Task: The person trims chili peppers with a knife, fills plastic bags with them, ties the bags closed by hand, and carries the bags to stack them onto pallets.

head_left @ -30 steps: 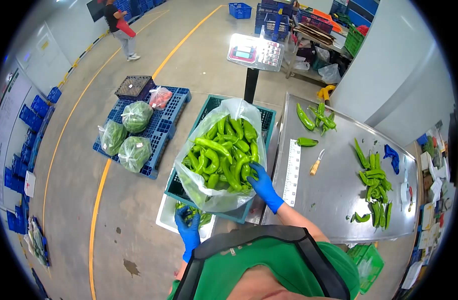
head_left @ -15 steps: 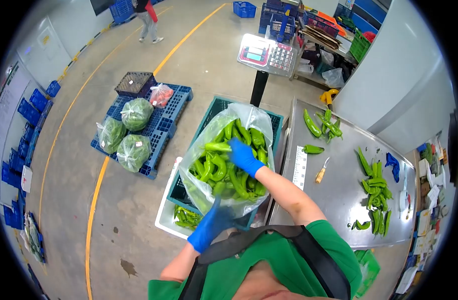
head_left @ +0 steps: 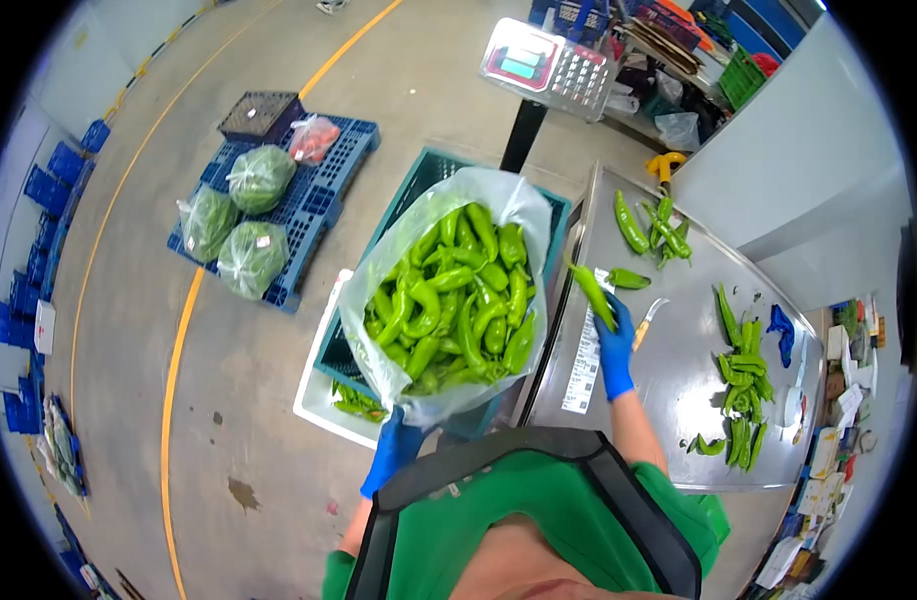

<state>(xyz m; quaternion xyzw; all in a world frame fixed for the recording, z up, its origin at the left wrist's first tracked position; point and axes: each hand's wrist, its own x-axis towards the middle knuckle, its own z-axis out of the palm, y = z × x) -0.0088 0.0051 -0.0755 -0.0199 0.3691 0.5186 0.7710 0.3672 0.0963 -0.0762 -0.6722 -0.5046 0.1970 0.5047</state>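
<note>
A clear plastic bag (head_left: 524,195) full of long green peppers (head_left: 444,285) sits open in a green crate (head_left: 419,180). At the bag's near edge, my left hand (head_left: 396,452), in a blue glove, is closed on the plastic; its fingertips are partly hidden. My gloved right hand (head_left: 616,350) grips a single green pepper (head_left: 589,290) over the steel table (head_left: 669,380). Close to that hand are a strip of printed labels (head_left: 581,375), a small curved knife (head_left: 649,322) and another pepper (head_left: 630,279) lying flat.
A scale display (head_left: 549,65) stands on a post behind the crate. More peppers (head_left: 747,375), a blue cloth (head_left: 781,333) and a yellow-handled tool (head_left: 665,165) are on the table. A white bin (head_left: 319,405) is under the crate's left side. Bagged greens (head_left: 252,260) rest on a blue pallet (head_left: 324,190).
My right hand has moved from the bag to the table side, now with a pepper in it. My left hand has shifted slightly left and down to the bag's edge.
</note>
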